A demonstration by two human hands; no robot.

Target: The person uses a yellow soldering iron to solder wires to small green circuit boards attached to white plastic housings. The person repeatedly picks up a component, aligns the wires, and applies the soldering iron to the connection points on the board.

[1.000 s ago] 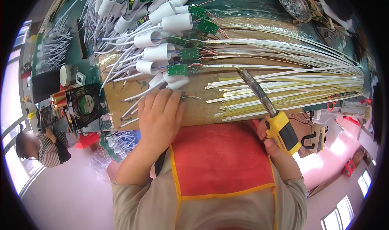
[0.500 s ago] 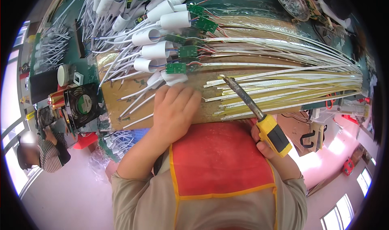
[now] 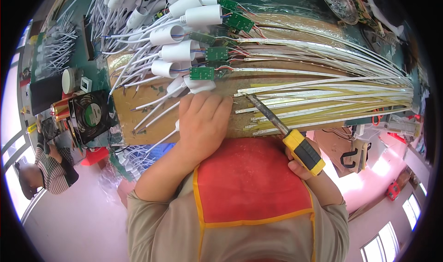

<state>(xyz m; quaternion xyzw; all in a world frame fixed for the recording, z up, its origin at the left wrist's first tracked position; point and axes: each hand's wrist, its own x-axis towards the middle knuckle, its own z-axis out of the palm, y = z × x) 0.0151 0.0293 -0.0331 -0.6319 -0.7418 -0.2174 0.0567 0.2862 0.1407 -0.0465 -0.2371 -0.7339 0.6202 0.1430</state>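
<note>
My right hand point(image 3: 304, 158) grips a soldering iron point(image 3: 302, 151) by its yellow and black handle. The iron's tip lies at or very near the left end of a white LED strip point(image 3: 277, 87). Closed, with its fingertips hidden, my left hand point(image 3: 205, 121) rests at the board's front edge. From under it comes the narrow neck of a white plastic cap point(image 3: 177, 125) with a white cable, most of it covered by the hand. Just beyond, a green circuit board point(image 3: 201, 73) sits wired between another white cap point(image 3: 165, 69) and a strip.
Several white caps with cables heap at the back left. A brown board point(image 3: 152, 96) lies under the work. Left of it stands a black fan point(image 3: 90, 116). A round metal dish point(image 3: 339, 3) is at the back right. Another person point(image 3: 50, 169) is at the far left.
The iron's tip has moved down and left onto the strip ends, its handle shifting slightly left. My left hand has moved a little right, and a cap's neck now shows beside it.
</note>
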